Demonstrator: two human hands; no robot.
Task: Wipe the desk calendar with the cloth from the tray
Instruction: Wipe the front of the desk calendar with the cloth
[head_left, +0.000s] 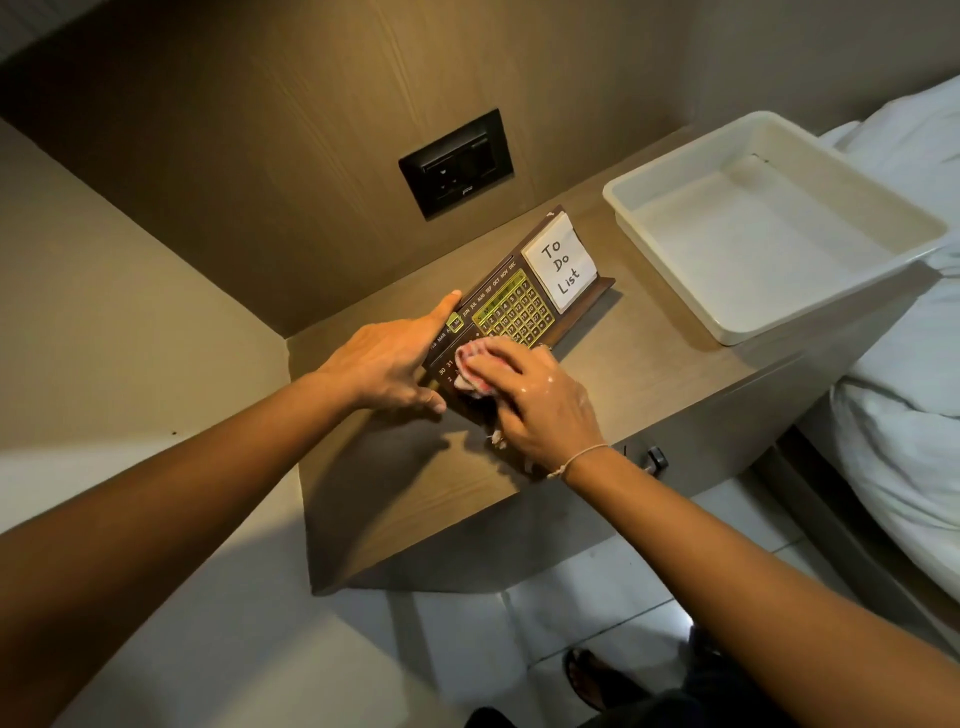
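Observation:
A dark brown desk calendar (511, 304) stands tilted on the bedside table (649, 374), with gold date tiles and a white "To Do List" note (561, 260) at its right end. My left hand (384, 364) grips the calendar's left end, thumb on its top edge. My right hand (535, 400) presses a bunched white and pink cloth (470, 366) against the calendar's lower left face. Most of the cloth is hidden under my fingers. The white tray (893, 244) sits at the table's far right with nothing in it.
A black wall socket panel (456, 163) is set in the wooden wall behind the calendar. A bed with white bedding (904, 395) adjoins the table on the right. A drawer knob (657, 457) sticks out of the table front. Tiled floor lies below.

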